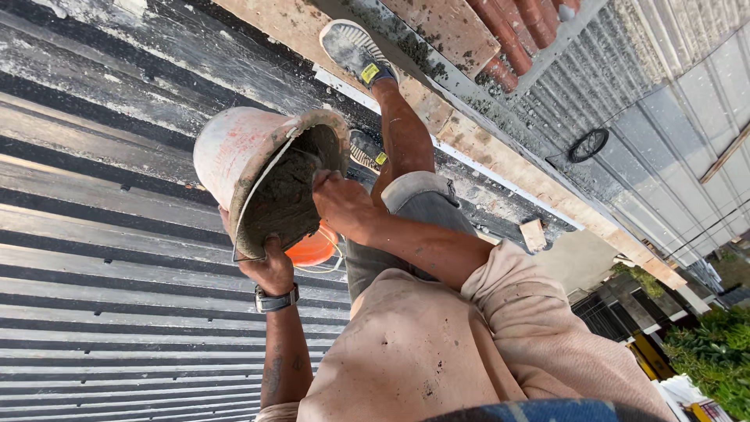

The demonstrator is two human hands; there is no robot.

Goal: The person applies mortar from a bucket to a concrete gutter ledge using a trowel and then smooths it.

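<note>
At centre frame, the left hand (269, 270) grips a flat board (273, 207) loaded with wet mortar (285, 195). The right hand (340, 205) closes on a tool scraping inside the tilted white bucket (234, 148), above corrugated roofing (101, 312).

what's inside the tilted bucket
Grey wet mortar fills the bucket and spreads onto the flat board held at its mouth. The right hand reaches into it. How much mortar lies deeper is hidden by the bucket wall and the hand.
</note>
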